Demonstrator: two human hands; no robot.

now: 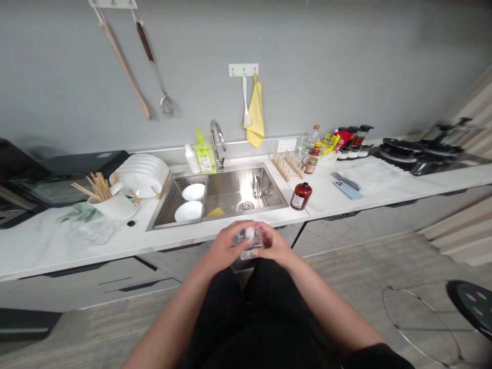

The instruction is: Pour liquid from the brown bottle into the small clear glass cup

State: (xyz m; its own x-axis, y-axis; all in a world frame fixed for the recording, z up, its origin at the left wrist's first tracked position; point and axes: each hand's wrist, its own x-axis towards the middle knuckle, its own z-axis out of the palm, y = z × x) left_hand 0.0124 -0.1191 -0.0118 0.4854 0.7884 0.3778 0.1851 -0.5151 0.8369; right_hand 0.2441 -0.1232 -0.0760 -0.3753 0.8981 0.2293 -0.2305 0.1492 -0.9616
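Observation:
In front of my body, just off the counter's front edge, I hold a small clear container [250, 237] with a whitish round top. My left hand [225, 247] wraps its left side and my right hand [275, 247] closes round its right side. The fingers cover much of it, so its exact kind is hard to tell. Beyond my right hand, a brown bottle [301, 196] with a white label stands upright on the counter. The steel sink [230, 187] lies straight ahead of both hands. Two white bowls [189, 211] sit in the drain basket at its left.
A faucet [218, 143] and a green soap bottle [205, 156] stand behind the sink. White plates [142, 171] and a chopstick holder [115, 205] are left. To the right are a wooden rack [286, 166], a phone [347, 190] and a seasoning basket [326, 156]. A stool [471, 307] stands at lower right.

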